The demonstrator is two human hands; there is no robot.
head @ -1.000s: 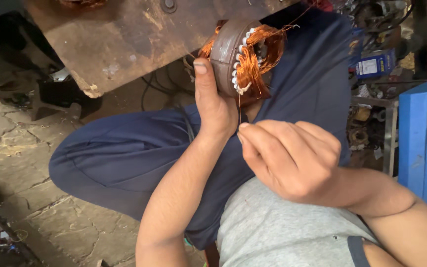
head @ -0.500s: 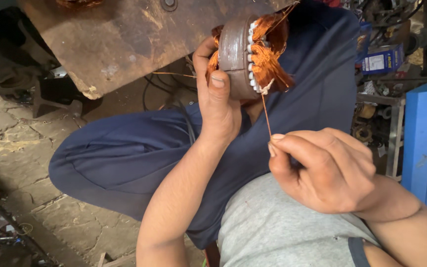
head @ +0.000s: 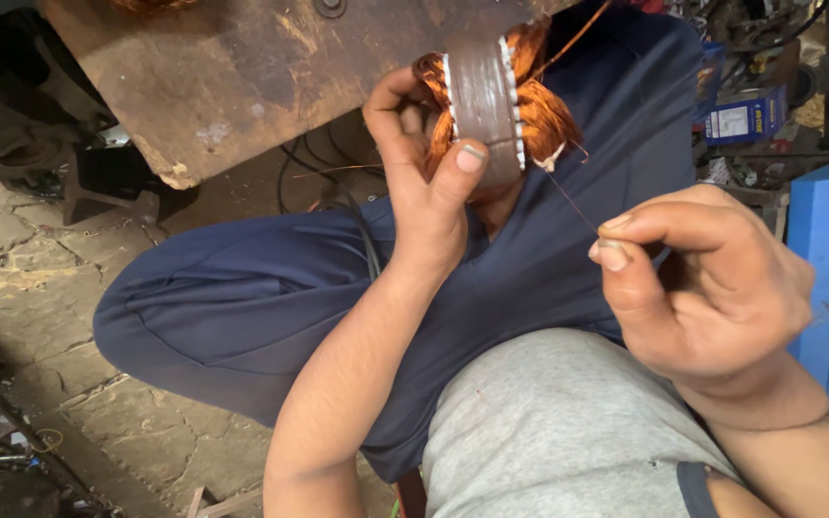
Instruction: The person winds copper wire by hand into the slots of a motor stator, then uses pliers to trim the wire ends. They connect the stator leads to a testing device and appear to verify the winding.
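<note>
Left hand (head: 424, 192) clamps grey ring-shaped motor stator with orange copper windings (head: 486, 115), upper centre: heavy, rigid; grip steel band. Right hand (head: 712, 288) pinches thin copper wire (head: 573, 201): fragile, kinks easily.

Your left hand (head: 424, 182) and right hand (head: 712, 288) are bare: no gloves, rings or watch. Both forearms bare too, no sleeves reaching them. Short nails; left thumbnail shows a dark rim. Below the right hand you wear a grey top (head: 568, 432), heathered knit, with a dark band at the armhole edge and a few small specks on the cloth. Behind and under the left hand, navy trousers (head: 242, 307), plain and loose, creased at the bent knee.
</note>
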